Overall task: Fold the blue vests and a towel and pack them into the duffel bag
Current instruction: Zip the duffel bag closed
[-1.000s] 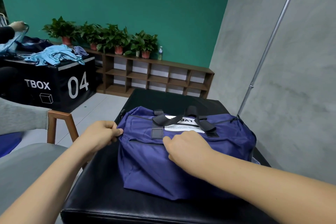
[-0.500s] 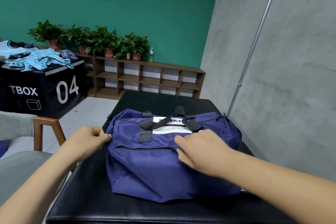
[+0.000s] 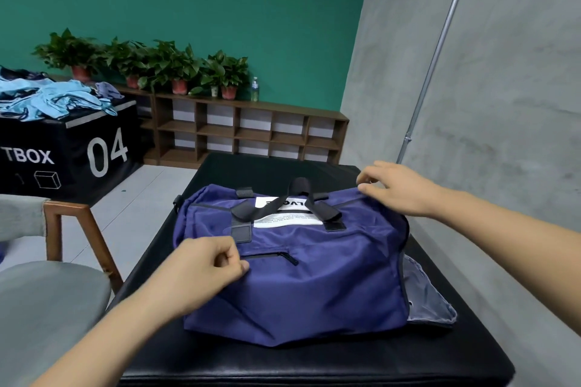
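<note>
Left hand is curled, thumb and fingers pinching bag fabric just left of the front pocket zip; right hand has bent fingers pinching at the far right top corner, whether on a zip pull I can't tell. Bag lies on the black padded worktop right under both hands, long axis left-right, so the right hand is nearer the top opening's end and the left looks placed to anchor. Slack navy nylon, black webbing handles flopped on top, grey lining spilling out at the right end; vests sit well apart in a light-blue heap on the box far left.
</note>
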`<state>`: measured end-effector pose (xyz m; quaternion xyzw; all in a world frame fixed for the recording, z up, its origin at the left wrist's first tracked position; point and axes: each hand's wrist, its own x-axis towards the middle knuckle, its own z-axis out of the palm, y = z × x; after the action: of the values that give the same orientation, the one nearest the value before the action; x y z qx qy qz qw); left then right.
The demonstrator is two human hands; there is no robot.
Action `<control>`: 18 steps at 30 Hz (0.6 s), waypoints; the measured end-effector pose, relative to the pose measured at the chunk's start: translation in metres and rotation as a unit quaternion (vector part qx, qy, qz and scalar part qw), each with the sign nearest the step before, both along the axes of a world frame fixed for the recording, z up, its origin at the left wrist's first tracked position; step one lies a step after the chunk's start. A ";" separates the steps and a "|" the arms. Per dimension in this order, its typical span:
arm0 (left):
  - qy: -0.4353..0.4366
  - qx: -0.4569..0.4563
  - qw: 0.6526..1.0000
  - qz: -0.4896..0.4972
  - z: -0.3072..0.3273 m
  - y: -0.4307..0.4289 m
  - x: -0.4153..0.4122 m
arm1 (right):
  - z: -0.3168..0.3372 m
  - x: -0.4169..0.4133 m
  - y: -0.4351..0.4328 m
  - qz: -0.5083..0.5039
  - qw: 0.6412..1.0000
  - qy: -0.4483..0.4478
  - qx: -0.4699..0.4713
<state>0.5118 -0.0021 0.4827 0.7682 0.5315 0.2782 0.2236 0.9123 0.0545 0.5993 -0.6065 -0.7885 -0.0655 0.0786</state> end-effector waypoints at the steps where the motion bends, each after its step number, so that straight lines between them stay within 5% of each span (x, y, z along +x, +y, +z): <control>1: 0.002 0.002 1.000 -0.017 -0.001 -0.006 0.008 | -0.002 0.006 0.006 -0.023 0.999 0.023 -0.025; 5: 0.005 0.001 0.997 -0.076 -0.006 -0.023 0.033 | -0.015 0.023 0.021 -0.078 0.987 0.116 -0.083; 9: 0.137 0.119 0.981 -0.072 -0.018 -0.025 0.055 | -0.025 0.023 0.027 -0.108 0.960 0.224 -0.130; 14: 0.235 0.292 0.922 -0.094 -0.045 -0.005 0.065 | -0.032 0.018 0.031 -0.115 0.955 0.222 -0.156; 18: 0.264 0.344 0.894 -0.111 -0.060 0.008 0.070 | -0.028 0.013 0.023 -0.118 0.964 0.188 -0.148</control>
<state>0.5816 0.0054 0.4226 0.8963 0.3536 0.2035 -0.1735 0.9258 0.0779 0.5709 -0.7013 -0.6834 0.1585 0.1268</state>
